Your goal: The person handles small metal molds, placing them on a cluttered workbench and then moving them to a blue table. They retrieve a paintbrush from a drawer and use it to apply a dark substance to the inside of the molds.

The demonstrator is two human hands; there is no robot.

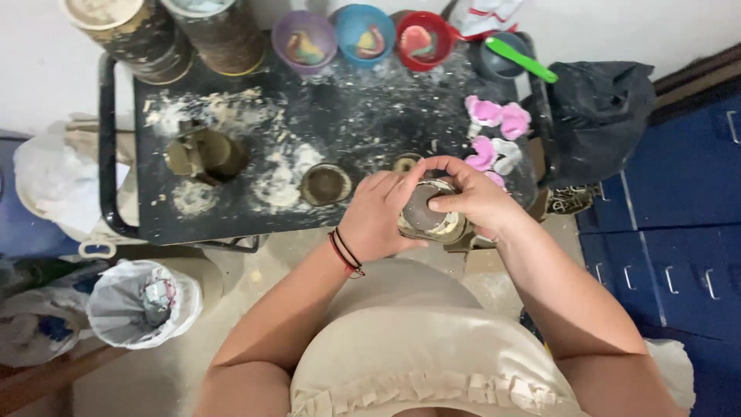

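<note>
Between both hands, round flask (429,216) faces up.

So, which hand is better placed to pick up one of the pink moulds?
Right, probably. The right hand lies just below the pink moulds; the left hand cups the round metal flask farther away.

3 coloured bowls (361,35), pink casts (494,131), a lined bin (143,303).

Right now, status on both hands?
Left hand and right hand both grip the round metal mould. Held above the black cart edge. Nothing in the way.
</note>
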